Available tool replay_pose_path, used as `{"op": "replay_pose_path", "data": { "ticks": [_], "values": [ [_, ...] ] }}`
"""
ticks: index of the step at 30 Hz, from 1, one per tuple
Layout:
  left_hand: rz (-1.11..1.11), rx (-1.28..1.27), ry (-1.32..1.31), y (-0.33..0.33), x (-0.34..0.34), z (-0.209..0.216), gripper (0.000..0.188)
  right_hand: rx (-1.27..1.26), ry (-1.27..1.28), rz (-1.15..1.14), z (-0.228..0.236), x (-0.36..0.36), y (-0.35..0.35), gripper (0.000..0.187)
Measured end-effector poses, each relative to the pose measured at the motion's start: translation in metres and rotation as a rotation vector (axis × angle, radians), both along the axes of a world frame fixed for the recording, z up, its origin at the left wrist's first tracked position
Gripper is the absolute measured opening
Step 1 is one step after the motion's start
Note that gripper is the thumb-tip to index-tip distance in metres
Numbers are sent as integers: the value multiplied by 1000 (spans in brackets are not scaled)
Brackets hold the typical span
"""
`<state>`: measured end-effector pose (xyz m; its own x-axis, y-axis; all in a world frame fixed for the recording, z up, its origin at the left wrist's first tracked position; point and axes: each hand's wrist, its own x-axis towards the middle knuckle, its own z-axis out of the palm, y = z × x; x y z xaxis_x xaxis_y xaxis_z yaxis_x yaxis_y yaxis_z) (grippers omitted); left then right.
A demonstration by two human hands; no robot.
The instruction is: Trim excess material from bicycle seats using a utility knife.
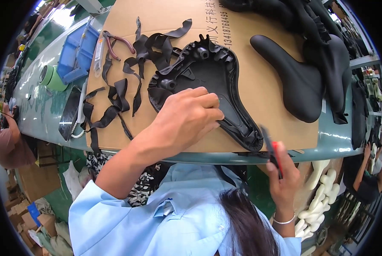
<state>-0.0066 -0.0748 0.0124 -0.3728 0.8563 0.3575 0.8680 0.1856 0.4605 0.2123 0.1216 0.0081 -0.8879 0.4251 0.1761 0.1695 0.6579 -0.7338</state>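
Note:
A black bicycle saddle (212,77) lies upside down on a cardboard sheet, its hollow underside up and its narrow nose toward me at the right. Black cover material is gathered in folds round its rim. My left hand (191,113) is over the saddle's near side, fingers curled and pinched together; what they grip is hidden. My right hand (282,179) is closed round a red-and-black utility knife (275,154), just right of the nose. The blade points up and away from me, apart from the saddle.
Cut black strips (118,98) are strewn on the cardboard (242,38) at left, near red-handled pliers (114,45). A blue bin (76,53) and green roll (52,78) stand farther left. Black saddles (289,79) lie at right. Other people are at both sides.

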Motion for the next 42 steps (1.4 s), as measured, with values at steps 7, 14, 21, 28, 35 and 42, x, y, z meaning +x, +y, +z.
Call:
{"op": "replay_pose_path", "data": {
  "ticks": [7,14,21,28,35,42],
  "values": [
    [23,0,-108,5,-4,-11,11,474,-97,408,19,-45,-5,55],
    [26,-4,-103,3,-6,-13,11,754,-228,542,41,-53,13,65],
    [211,11,-281,11,3,-13,10,323,-230,396,56,-43,47,57],
    [-38,-176,-543,63,-36,-8,18,-788,-184,-34,24,-41,-15,56],
    [8,-133,-805,64,-47,-4,16,-1153,-349,-2,28,-61,-30,51],
    [-72,337,-1511,51,-56,-13,9,-1158,-419,147,53,-60,-48,57]
  ]
}}
